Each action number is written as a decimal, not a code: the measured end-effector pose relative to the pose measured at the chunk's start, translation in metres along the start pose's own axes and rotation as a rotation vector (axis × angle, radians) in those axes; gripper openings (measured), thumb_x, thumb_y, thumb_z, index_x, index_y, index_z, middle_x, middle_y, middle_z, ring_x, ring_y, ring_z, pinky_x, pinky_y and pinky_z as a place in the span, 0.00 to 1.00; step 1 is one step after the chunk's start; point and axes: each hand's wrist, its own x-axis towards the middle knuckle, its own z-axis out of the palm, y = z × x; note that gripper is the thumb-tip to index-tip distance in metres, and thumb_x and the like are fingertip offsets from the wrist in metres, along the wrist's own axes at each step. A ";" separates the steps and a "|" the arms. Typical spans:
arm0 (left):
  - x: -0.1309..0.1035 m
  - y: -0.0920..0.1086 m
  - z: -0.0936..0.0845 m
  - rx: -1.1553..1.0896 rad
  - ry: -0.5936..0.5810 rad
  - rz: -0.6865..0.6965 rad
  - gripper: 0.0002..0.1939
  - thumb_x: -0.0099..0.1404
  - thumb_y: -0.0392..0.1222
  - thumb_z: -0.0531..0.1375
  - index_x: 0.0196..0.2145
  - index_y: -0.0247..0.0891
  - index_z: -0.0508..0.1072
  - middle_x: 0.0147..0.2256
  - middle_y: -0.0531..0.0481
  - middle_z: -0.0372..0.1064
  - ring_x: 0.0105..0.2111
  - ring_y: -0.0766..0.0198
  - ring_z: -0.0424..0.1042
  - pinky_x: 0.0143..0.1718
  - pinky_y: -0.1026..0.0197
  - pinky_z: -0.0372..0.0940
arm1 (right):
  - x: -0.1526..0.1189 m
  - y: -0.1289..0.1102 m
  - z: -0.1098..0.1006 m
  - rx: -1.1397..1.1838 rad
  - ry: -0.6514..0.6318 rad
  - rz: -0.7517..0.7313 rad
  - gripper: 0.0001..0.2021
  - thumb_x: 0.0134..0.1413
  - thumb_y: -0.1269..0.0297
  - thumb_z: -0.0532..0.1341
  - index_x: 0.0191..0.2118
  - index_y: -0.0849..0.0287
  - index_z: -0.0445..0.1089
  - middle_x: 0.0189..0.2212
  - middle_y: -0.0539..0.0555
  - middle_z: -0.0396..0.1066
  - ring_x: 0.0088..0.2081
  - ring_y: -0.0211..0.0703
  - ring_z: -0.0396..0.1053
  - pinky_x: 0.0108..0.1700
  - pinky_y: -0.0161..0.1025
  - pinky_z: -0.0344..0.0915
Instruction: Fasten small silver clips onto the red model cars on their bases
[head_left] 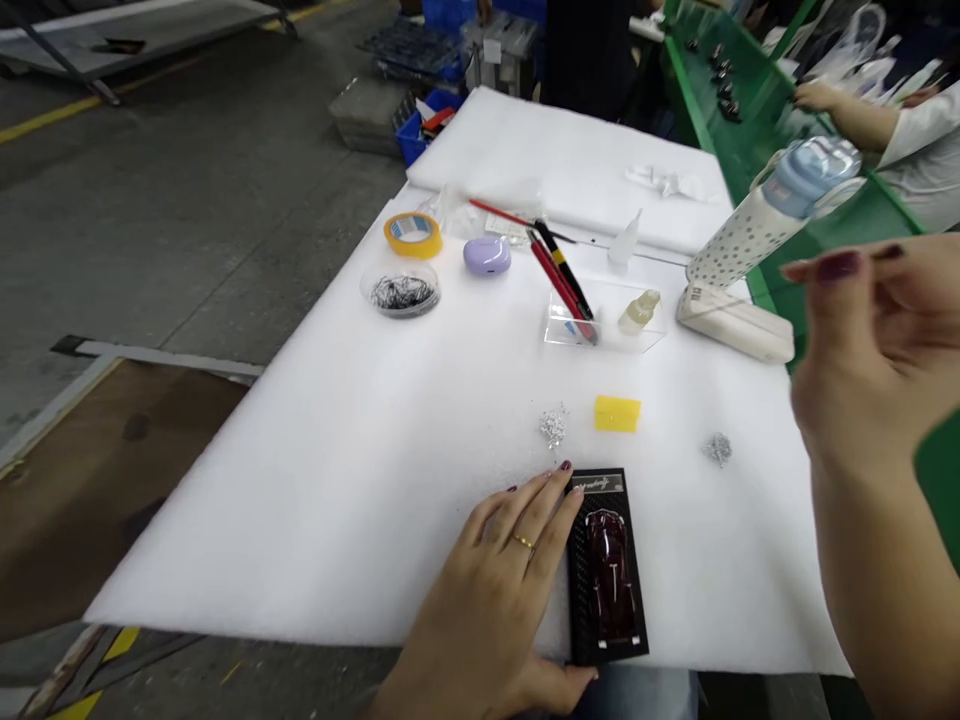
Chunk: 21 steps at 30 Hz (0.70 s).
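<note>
A dark red model car (613, 575) sits on a black display base (581, 600) at the near edge of the white foam-topped table. My left hand (517, 570) grips the base from its left side, fingers at the far end and thumb at the near end. Raised at the right, above the table's edge, is my right hand (870, 350). Its thumb and forefinger are pinched together, and whatever they hold, if anything, is too small to make out. Beyond the base lie a small pile of tiny white pieces (553, 427), a yellow block (617, 413) and a pile of silvery bits (718, 449).
A clear tray (566, 330) holds pens and a small bottle (640, 312). Around it are a dotted flask (765, 220), a white case (735, 320), a purple case (487, 256), yellow tape (412, 235) and a dish of black strands (401, 292). A co-worker's arm (855, 118) reaches over the green conveyor (739, 150).
</note>
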 end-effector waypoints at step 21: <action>-0.004 -0.008 0.004 0.023 0.081 0.080 0.67 0.41 0.89 0.55 0.62 0.30 0.65 0.61 0.38 0.67 0.59 0.50 0.64 0.56 0.52 0.63 | -0.112 0.039 -0.080 -0.334 -0.692 0.016 0.08 0.62 0.61 0.59 0.35 0.53 0.76 0.42 0.52 0.78 0.41 0.48 0.73 0.42 0.47 0.58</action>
